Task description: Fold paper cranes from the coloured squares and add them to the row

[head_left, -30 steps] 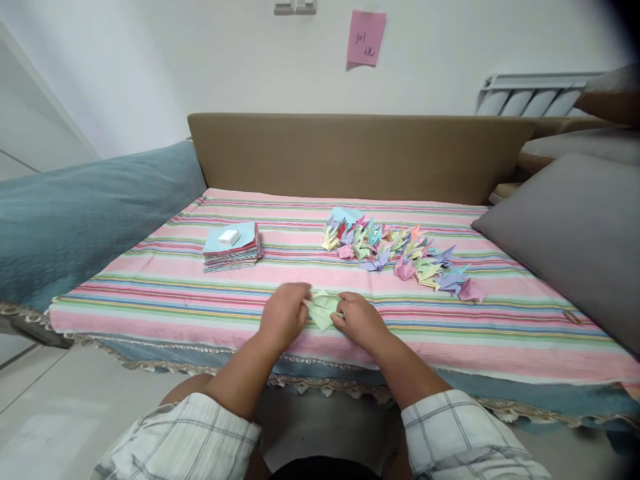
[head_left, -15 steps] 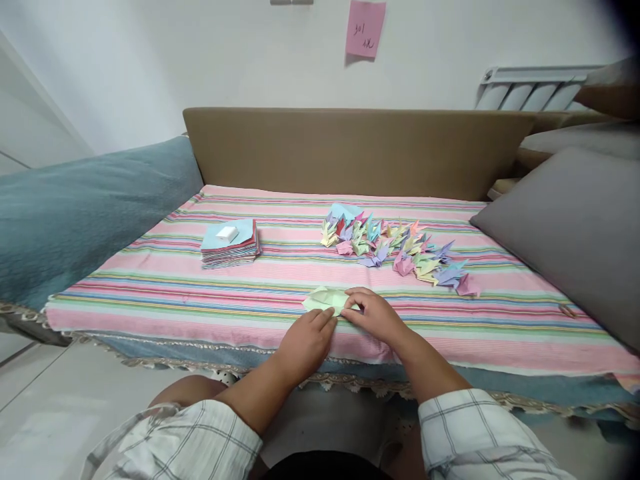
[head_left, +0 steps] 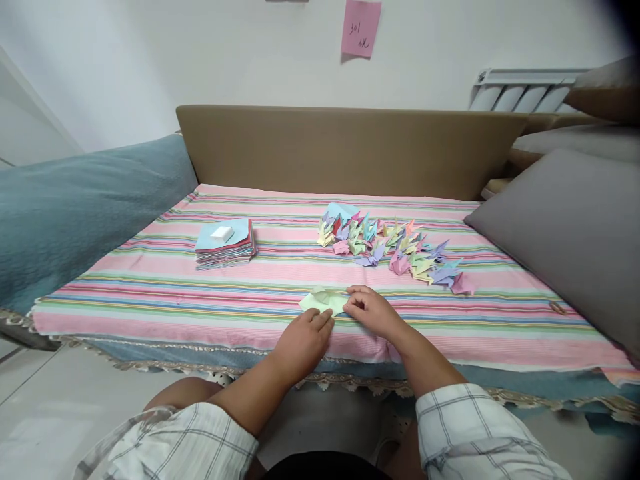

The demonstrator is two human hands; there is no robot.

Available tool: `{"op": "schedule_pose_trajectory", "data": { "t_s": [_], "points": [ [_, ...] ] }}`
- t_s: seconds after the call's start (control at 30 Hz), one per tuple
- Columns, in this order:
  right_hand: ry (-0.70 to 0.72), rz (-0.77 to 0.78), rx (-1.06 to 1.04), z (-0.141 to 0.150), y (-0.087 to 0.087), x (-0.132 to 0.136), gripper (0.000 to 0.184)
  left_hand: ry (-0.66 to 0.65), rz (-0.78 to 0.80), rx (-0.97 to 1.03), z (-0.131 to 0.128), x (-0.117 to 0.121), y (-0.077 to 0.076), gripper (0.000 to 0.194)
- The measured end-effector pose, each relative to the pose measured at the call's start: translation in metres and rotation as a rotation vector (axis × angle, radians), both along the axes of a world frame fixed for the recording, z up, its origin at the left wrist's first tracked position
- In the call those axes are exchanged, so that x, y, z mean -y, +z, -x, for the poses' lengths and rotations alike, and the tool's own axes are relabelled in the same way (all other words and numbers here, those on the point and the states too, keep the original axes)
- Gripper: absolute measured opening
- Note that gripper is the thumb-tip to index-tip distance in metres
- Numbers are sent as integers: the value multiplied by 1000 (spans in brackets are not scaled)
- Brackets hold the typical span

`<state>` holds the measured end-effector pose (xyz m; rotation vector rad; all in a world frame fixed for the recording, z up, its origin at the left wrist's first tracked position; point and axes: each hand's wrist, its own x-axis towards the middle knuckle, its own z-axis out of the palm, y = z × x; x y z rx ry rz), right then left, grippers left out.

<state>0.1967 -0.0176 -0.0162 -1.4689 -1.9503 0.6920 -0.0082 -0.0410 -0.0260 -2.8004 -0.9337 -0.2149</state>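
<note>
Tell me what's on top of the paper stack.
A white block sits on the blue sheet topping the stack. Whatever the block covers is hidden.

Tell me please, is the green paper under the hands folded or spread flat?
Partly folded: the green paper shows creases and a raised flap at its far left side, between the fingers and the backrest.

Pink note [head_left: 361,28] on white wall [head_left: 430,53]: handwritten "301", second scribble below it unclear.
</note>
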Motion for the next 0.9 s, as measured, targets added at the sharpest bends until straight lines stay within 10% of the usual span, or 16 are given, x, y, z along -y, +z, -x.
{"op": "schedule_pose_trajectory", "data": {
  "t_s": [0.9],
  "points": [
    [167, -110, 175, -20, -5, -5, 20, 68, 25, -51, -5, 2, 4, 51]
  ]
}}
